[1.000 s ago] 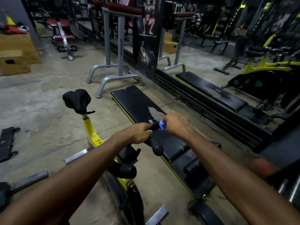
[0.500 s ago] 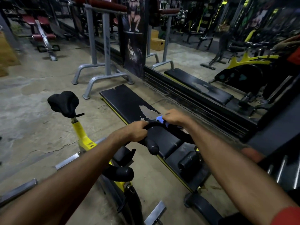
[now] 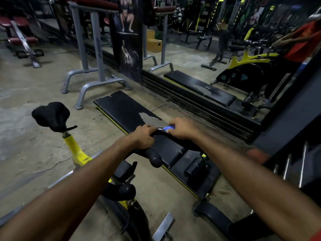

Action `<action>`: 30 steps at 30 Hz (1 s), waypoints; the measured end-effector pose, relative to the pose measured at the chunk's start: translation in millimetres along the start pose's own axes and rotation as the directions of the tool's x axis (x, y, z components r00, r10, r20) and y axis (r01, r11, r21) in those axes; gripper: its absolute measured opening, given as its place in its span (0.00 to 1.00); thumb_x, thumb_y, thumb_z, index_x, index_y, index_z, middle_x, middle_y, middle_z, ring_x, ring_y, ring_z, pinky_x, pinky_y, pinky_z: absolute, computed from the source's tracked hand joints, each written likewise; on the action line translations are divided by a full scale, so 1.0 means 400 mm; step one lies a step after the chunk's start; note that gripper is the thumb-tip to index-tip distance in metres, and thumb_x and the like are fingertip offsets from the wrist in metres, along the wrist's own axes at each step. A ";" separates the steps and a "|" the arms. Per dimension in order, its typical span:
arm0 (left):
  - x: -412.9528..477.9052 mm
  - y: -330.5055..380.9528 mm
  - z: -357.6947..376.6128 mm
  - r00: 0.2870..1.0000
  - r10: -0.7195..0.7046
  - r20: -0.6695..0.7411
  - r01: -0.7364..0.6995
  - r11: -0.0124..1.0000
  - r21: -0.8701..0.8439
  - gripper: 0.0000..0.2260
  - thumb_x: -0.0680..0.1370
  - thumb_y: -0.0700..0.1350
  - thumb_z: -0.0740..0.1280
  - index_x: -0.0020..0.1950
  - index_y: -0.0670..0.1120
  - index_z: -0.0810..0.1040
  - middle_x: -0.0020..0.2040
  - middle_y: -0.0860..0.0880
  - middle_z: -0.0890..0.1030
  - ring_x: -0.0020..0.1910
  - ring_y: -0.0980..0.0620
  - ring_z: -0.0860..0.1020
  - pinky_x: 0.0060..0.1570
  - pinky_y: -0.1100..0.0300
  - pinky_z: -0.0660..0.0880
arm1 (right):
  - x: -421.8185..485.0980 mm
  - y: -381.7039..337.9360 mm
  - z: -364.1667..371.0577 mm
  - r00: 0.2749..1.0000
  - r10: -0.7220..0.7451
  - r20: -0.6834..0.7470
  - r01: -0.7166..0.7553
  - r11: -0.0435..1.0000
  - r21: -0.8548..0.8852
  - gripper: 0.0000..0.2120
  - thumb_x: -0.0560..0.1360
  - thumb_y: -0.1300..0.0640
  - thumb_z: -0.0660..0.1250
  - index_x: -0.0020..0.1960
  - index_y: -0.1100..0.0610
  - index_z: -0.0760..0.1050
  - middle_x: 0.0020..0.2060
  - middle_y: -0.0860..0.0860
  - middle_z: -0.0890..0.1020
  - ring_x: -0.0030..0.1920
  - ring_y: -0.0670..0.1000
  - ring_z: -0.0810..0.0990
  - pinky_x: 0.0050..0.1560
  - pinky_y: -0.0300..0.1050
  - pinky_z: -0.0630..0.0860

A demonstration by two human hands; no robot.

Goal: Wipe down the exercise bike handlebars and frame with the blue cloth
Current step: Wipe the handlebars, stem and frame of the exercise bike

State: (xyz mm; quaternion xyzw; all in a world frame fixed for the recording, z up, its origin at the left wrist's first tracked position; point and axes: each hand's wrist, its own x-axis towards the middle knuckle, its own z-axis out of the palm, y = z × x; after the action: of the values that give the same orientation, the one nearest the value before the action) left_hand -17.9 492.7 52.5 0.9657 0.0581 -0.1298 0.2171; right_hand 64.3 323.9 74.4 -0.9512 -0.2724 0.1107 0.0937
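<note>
A yellow and black exercise bike stands below me, its yellow frame rising to a black saddle at the left. Its black handlebars curve across the middle of the view. My left hand is closed around the near left part of the bar. Just to its right, my right hand presses the blue cloth against the far curve of the bar. Only a small blue bunch of the cloth shows between my fingers.
A worn black bench pad lies on the concrete floor right behind the handlebars. Grey steel stands rise beyond it. A wall mirror runs along the right. Metal rods stick up at the right edge.
My right hand has slid the cloth to the right along the bar's far curve, away from my left hand. My view has turned, so the bike sits further left.
</note>
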 end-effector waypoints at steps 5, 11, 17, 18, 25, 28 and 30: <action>0.019 0.022 0.010 0.999 -0.006 0.032 0.006 1.000 0.013 0.31 0.77 0.45 0.64 0.78 0.62 0.60 0.70 0.47 0.65 0.68 0.44 0.62 0.69 0.43 0.66 | -0.096 0.029 -0.079 0.983 0.015 0.180 -0.009 1.000 -0.030 0.17 0.71 0.58 0.73 0.59 0.48 0.83 0.55 0.46 0.84 0.54 0.48 0.81 0.58 0.48 0.79; 0.012 0.028 0.015 1.000 -0.014 -0.008 0.013 0.998 -0.061 0.31 0.76 0.38 0.58 0.76 0.62 0.66 0.68 0.46 0.67 0.66 0.43 0.63 0.68 0.44 0.66 | -0.153 -0.014 -0.090 0.997 -0.071 -0.026 0.064 0.977 -0.203 0.13 0.71 0.50 0.70 0.55 0.41 0.81 0.49 0.42 0.81 0.52 0.48 0.80 0.46 0.45 0.76; 0.006 0.031 0.015 1.000 0.027 0.000 -0.027 0.997 -0.078 0.34 0.74 0.34 0.56 0.75 0.62 0.67 0.75 0.48 0.64 0.72 0.41 0.60 0.72 0.41 0.61 | -0.179 -0.022 -0.001 0.962 -0.272 0.034 0.236 0.758 -0.609 0.12 0.76 0.57 0.67 0.58 0.46 0.78 0.58 0.52 0.72 0.53 0.56 0.76 0.42 0.49 0.73; 0.005 0.033 0.014 0.999 0.037 0.010 -0.037 0.997 -0.068 0.34 0.74 0.34 0.56 0.76 0.62 0.66 0.76 0.49 0.63 0.73 0.40 0.59 0.73 0.40 0.60 | -0.195 -0.027 0.000 0.953 -0.300 0.044 0.253 0.705 -0.663 0.12 0.77 0.57 0.65 0.59 0.48 0.78 0.60 0.52 0.72 0.55 0.56 0.75 0.43 0.50 0.73; -0.001 0.031 0.014 0.998 0.026 0.051 -0.023 0.998 -0.062 0.33 0.75 0.37 0.57 0.76 0.64 0.64 0.78 0.50 0.62 0.75 0.40 0.59 0.76 0.42 0.57 | -0.252 -0.058 0.032 0.950 -0.312 -0.031 0.187 0.642 -0.744 0.13 0.75 0.60 0.67 0.59 0.54 0.77 0.61 0.56 0.70 0.58 0.59 0.72 0.49 0.55 0.71; -0.007 0.008 0.024 1.000 -0.026 -0.014 0.024 0.986 -0.166 0.32 0.73 0.37 0.56 0.73 0.62 0.70 0.73 0.48 0.71 0.72 0.40 0.67 0.73 0.45 0.64 | -0.194 -0.060 0.070 0.937 -0.344 -0.056 0.182 0.619 -0.764 0.19 0.74 0.59 0.68 0.64 0.54 0.73 0.69 0.57 0.65 0.60 0.60 0.70 0.48 0.56 0.73; -0.017 -0.005 0.029 0.997 -0.068 -0.036 0.058 0.969 -0.239 0.31 0.73 0.37 0.56 0.72 0.61 0.72 0.70 0.47 0.75 0.69 0.42 0.71 0.72 0.47 0.67 | -0.163 -0.050 0.100 0.940 -0.342 -0.020 0.189 0.568 -0.801 0.19 0.75 0.57 0.68 0.65 0.53 0.74 0.71 0.57 0.63 0.63 0.63 0.69 0.49 0.58 0.72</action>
State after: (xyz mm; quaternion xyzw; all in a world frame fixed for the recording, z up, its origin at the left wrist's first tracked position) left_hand -27.3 489.1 43.4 0.9331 0.1085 -0.1074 0.3255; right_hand -9.9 310.1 51.4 -0.8479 -0.4240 -0.1188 -0.2953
